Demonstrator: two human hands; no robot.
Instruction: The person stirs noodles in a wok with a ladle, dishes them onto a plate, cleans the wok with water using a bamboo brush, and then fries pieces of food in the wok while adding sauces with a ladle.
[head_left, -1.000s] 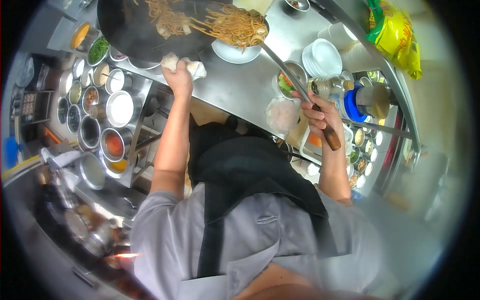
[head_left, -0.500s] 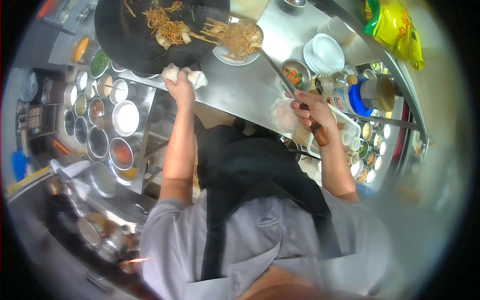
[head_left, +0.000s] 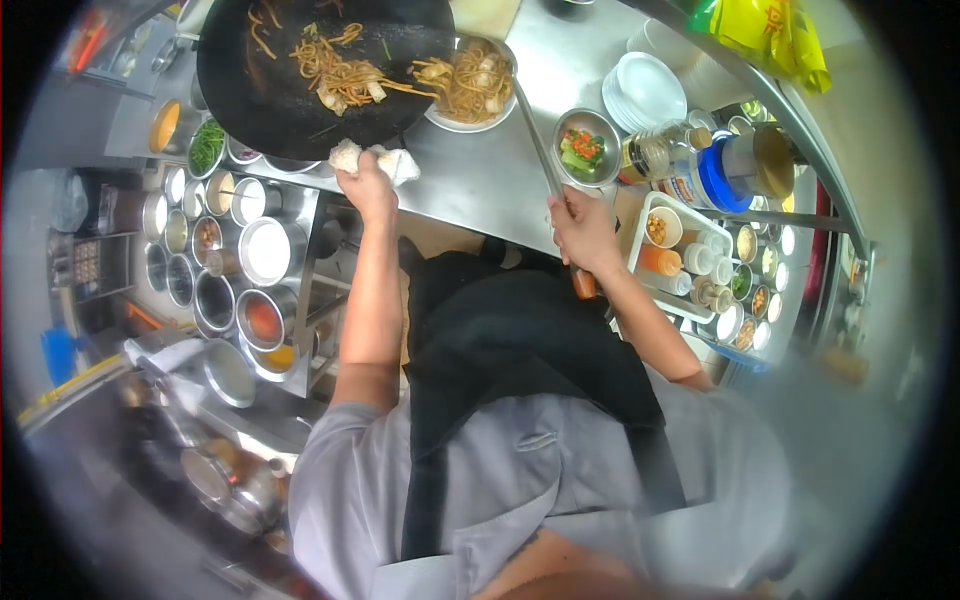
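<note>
With a folded white cloth [head_left: 402, 168] between, my left hand [head_left: 368, 192] grips the near edge of a large black wok [head_left: 235, 105]. Any handle there is hidden by the cloth. Fried noodles [head_left: 335, 72] with pale chunks lie in the wok. Its right side meets a white plate [head_left: 462, 127] heaped with more noodles [head_left: 478, 88], and some strands bridge the two. My right hand [head_left: 588, 232] is closed around the wooden handle of a long metal ladle [head_left: 541, 142]. The ladle's head is at the far right side of the plate, partly hidden against the noodles.
Right of the ladle are a metal bowl [head_left: 586, 150] of greens and chopped red bits, stacked white plates [head_left: 650, 92], jars and a white tray [head_left: 640, 232] of squeeze bottles. Several metal ingredient pots [head_left: 268, 250] crowd the left. A steel counter [head_left: 470, 195] runs beneath.
My right hand has moved left and nearer my body, and the ladle stands steeper, its head at the plate's far right edge. The bowl and bottle tray show more fully. My left hand keeps its grip.
</note>
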